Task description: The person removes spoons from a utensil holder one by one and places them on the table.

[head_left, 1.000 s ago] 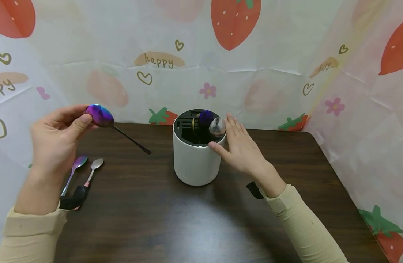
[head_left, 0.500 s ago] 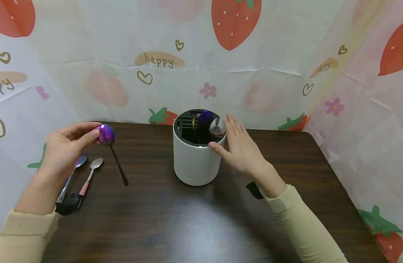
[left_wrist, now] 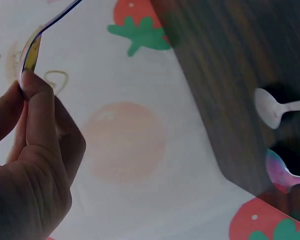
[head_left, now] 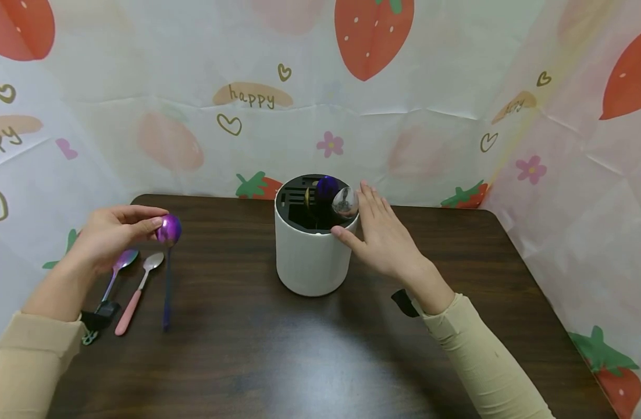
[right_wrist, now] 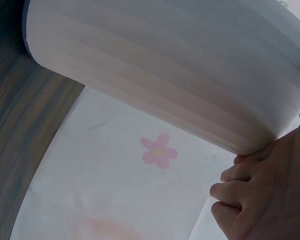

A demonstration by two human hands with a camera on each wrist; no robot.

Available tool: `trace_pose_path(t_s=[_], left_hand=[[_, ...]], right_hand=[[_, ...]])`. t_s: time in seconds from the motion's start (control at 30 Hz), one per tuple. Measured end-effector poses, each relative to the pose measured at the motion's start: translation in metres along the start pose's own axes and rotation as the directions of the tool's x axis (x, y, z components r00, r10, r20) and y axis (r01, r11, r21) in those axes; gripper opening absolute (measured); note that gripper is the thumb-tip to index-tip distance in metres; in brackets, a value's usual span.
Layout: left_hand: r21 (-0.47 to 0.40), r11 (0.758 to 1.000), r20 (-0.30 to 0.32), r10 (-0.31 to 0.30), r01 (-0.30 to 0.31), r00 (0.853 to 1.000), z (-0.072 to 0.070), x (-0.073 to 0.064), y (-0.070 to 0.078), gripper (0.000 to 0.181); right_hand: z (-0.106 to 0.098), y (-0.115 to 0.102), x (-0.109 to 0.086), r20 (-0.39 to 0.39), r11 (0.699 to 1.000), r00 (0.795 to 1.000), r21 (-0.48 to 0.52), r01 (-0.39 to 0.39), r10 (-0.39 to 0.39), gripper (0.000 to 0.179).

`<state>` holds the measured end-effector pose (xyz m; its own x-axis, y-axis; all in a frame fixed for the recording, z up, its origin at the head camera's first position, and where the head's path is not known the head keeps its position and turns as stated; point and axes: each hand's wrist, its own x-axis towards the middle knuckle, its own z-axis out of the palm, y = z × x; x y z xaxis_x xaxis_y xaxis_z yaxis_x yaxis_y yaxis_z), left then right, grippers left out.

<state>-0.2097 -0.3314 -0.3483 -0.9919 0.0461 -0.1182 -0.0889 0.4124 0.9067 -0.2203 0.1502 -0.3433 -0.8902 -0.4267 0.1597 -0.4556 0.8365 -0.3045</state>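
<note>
My left hand (head_left: 108, 235) pinches a purple spoon (head_left: 170, 230) by the bowl between thumb and fingers. Its thin handle hangs toward the near side; I cannot tell whether the tip touches the table. The left wrist view shows the pinched spoon (left_wrist: 32, 52) edge-on. At the table's middle stands a white cylindrical utensil holder (head_left: 312, 265) with a slotted black top. Against its right rim rests my right hand (head_left: 385, 238), fingers straight. Inside the holder are a dark purple spoon (head_left: 327, 189), a silver spoon (head_left: 345, 202) and a gold utensil (head_left: 307, 199), mostly hidden.
Two spoons lie on the dark wooden table (head_left: 456, 349) at the left: an iridescent spoon (head_left: 124, 259), partly behind the left wrist's black strap (head_left: 102, 315), and a pink-handled spoon (head_left: 133, 305). A strawberry-patterned cloth (head_left: 195, 52) stands behind the table.
The left hand has come down with the purple spoon and slightly right. The spoon's handle has swung from pointing right to pointing toward the near edge. The right hand stays on the holder.
</note>
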Motion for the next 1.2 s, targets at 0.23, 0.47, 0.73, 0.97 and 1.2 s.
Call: trace_pose_path(t_s=[0.23, 0.47, 0.73, 0.97, 1.2], left_hand=[[-0.029, 0.996, 0.128, -0.083, 0.088, 0.988, -0.01, 0.021, -0.016, 0.018], [-0.028, 0.993, 0.23, -0.102, 0.111, 0.968, -0.012, 0.041, -0.037, 0.044], [0.072, 0.987, 0.257, -0.155, 0.141, 0.954, -0.01, 0.059, -0.056, 0.049], [0.058, 0.985, 0.248, -0.169, 0.16, 0.954, -0.003, 0.073, -0.073, 0.048], [0.055, 0.988, 0.179, -0.151, 0.143, 0.972, 0.005, 0.078, -0.089, 0.048]], right_hand=[[0.0, 0.0, 0.0, -0.001, 1.0, 1.0, 0.004, -0.001, 0.001, 0.103], [0.0, -0.001, 0.0, -0.001, 1.0, 1.0, 0.004, -0.006, 0.006, 0.103], [0.0, 0.0, 0.0, -0.005, 1.0, 1.0, 0.001, -0.009, 0.009, 0.102], [0.0, 0.001, 0.0, -0.002, 1.0, 1.0, -0.001, -0.004, 0.004, 0.102], [0.001, 0.0, 0.0, -0.007, 1.0, 1.0, 0.014, -0.008, 0.008, 0.102]])
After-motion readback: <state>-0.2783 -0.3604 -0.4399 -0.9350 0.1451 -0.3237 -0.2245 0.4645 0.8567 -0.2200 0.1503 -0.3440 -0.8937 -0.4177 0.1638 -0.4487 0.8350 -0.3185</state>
